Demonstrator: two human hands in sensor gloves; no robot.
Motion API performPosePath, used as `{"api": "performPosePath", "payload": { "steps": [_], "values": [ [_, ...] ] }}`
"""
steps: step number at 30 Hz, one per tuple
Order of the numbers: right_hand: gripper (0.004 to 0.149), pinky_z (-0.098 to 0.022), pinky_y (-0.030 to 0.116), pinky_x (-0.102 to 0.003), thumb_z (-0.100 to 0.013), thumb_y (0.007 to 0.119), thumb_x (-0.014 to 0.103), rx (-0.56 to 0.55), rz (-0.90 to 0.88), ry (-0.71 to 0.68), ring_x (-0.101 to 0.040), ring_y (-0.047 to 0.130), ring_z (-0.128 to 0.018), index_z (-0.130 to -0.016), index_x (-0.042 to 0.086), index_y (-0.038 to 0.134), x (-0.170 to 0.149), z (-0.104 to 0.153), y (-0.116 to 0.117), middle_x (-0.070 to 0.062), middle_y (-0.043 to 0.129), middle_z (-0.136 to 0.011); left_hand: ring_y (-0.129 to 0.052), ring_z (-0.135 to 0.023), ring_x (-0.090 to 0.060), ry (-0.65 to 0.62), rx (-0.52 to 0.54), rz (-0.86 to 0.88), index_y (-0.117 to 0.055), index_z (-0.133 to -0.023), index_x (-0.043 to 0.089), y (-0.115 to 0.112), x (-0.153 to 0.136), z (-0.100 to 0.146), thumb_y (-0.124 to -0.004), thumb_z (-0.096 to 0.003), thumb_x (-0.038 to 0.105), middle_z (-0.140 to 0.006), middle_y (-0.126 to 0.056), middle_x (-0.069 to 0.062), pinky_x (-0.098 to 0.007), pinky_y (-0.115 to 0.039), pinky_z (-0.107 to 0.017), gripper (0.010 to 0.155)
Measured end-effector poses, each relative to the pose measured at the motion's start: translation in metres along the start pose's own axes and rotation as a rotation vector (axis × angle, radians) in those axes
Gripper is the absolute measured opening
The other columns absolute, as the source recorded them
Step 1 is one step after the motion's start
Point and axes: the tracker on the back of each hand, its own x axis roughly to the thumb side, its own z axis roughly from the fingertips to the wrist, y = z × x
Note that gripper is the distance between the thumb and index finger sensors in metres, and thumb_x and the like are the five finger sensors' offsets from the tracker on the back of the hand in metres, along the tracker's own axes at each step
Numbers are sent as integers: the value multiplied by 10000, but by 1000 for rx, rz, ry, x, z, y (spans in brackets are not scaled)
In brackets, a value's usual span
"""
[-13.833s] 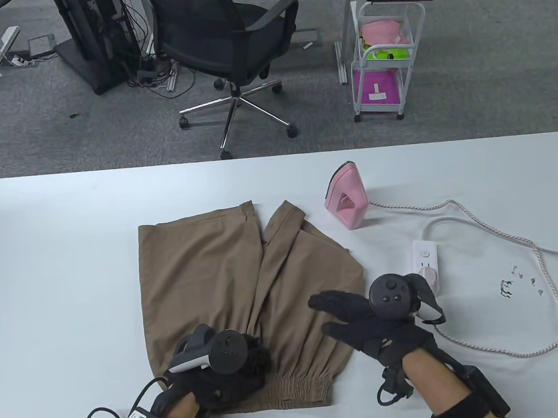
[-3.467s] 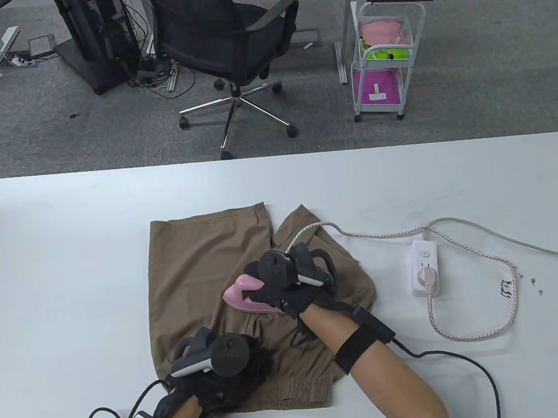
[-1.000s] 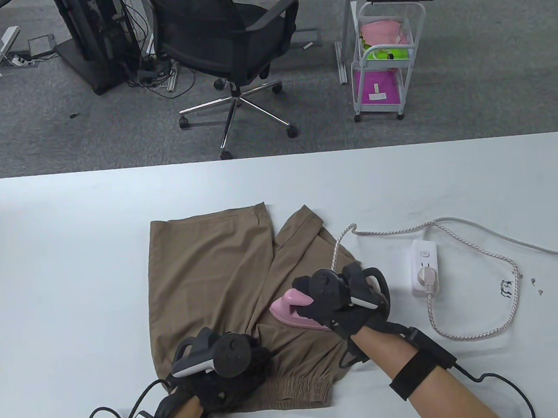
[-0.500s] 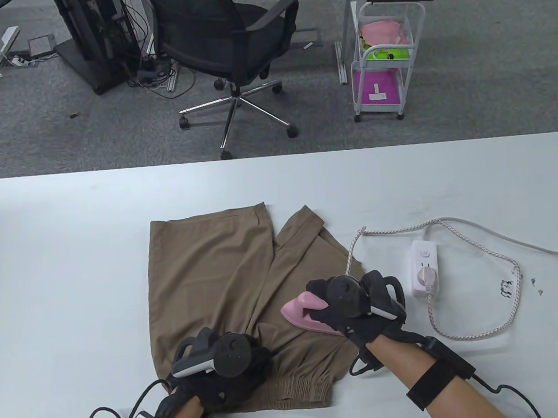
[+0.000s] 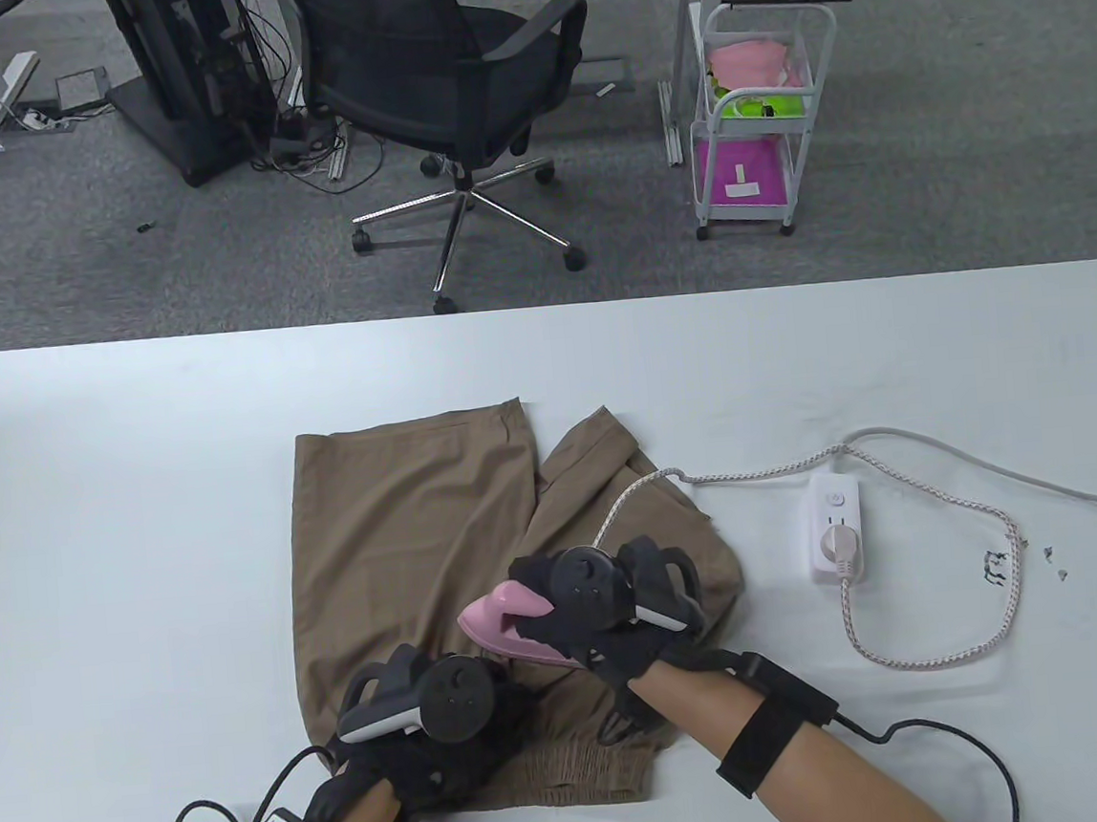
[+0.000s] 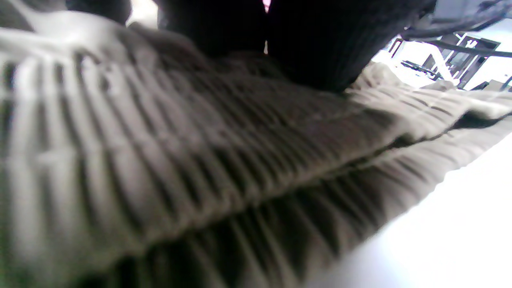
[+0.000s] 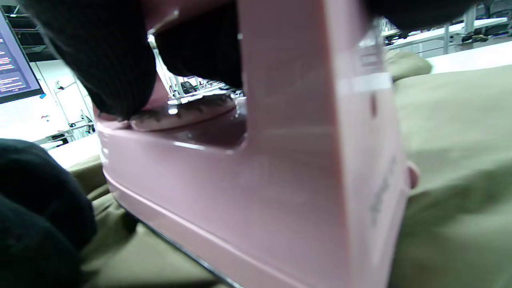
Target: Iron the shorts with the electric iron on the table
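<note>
Tan shorts (image 5: 406,539) lie flat on the white table (image 5: 114,487), waistband toward me. My right hand (image 5: 614,616) grips the handle of the pink iron (image 5: 495,625), which sits soleplate-down on the shorts' right leg near the waistband, nose pointing left. The right wrist view shows the iron (image 7: 280,160) flat on the fabric (image 7: 452,160). My left hand (image 5: 432,728) presses on the elastic waistband (image 5: 570,769) at the near left; the left wrist view shows the gathered waistband (image 6: 200,160) under my fingers (image 6: 304,44).
The iron's braided cord (image 5: 959,500) runs right to a white power strip (image 5: 837,530) and loops on the table. Small dark scraps (image 5: 999,568) lie at the right. An office chair (image 5: 453,84) and a white cart (image 5: 758,114) stand beyond the far edge.
My right hand has slid the iron left across the right leg, from the shorts' right edge toward the middle near the waistband. The cord followed. The left hand has stayed put.
</note>
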Motion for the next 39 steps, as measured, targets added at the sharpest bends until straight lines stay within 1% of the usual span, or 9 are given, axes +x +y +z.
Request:
{"api": "performPosePath", "payload": {
  "steps": [6, 8, 12, 20, 23, 25, 33, 38, 39],
  "values": [
    [579, -216, 824, -455, -495, 932, 558, 21, -7, -29, -134, 968, -443, -1003, 381, 716, 21, -15, 9, 91, 875, -749, -434, -1021, -208, 0, 0, -1, -565, -1063, 361, 0, 0, 0, -794, -526, 451, -1166, -313, 4, -622, -421, -796, 591],
    [578, -213, 824, -453, -497, 931, 559, 28, 3, -31, -131, 969, -440, -1003, 378, 717, 24, -17, 11, 91, 875, -747, -387, -1031, -214, 0, -1, -2, -566, -1065, 355, 0, 0, 0, -793, -527, 451, -1165, -347, -51, -616, -404, -806, 592],
    [576, -203, 826, -446, -497, 931, 561, 35, 4, -21, -123, 972, -428, -1001, 379, 720, 21, -15, 10, 92, 880, -740, -398, -1033, -222, -1, -1, -3, -569, -1064, 354, 0, 0, 0, -794, -525, 451, -1159, -384, -51, -620, -429, -796, 592],
    [570, -199, 826, -441, -499, 931, 562, 63, 55, 5, -115, 973, -420, -998, 377, 726, 0, 9, 3, 94, 883, -735, -544, -995, -222, 0, -1, -2, -571, -1065, 358, 0, 0, 0, -794, -525, 453, -1140, -473, -13, -637, -481, -763, 592],
    [568, -201, 825, -442, -499, 932, 561, 83, 70, 23, -118, 972, -423, -997, 377, 729, -12, 21, -2, 92, 882, -737, -587, -974, -233, 0, -2, -1, -580, -1061, 361, 0, 0, 0, -794, -524, 453, -1114, -521, 55, -640, -485, -760, 585],
    [564, -202, 826, -443, -500, 930, 561, 87, 93, 36, -117, 972, -423, -995, 378, 730, -20, 28, -5, 92, 882, -735, -601, -966, -239, 1, -2, -1, -589, -1054, 370, 0, 0, 0, -796, -523, 453, -1098, -544, 63, -641, -486, -759, 576],
    [556, -239, 818, -469, -493, 944, 541, 140, 64, 91, -137, 963, -455, -984, 381, 738, -54, 52, -18, 86, 877, -745, -602, -969, -246, -1, -13, 12, -601, -1048, 376, 1, -1, 1, -793, -524, 449, -1095, -553, 43, -643, -482, -759, 562],
    [563, -257, 813, -489, -475, 967, 519, 117, 10, 110, -156, 964, -474, -975, 375, 753, -71, 57, -29, 87, 876, -754, -608, -981, -271, -21, -33, 60, -623, -1052, 360, 5, -3, 1, -804, -523, 454, -1108, -569, 34, -659, -473, -760, 567],
    [567, -261, 812, -491, -471, 970, 518, 108, 5, 114, -158, 963, -479, -975, 375, 752, -73, 57, -34, 86, 875, -757, -626, -979, -289, -26, -30, 86, -641, -1042, 401, 9, -3, 1, -812, -522, 450, -1107, -597, 17, -666, -475, -759, 549]
  ]
}}
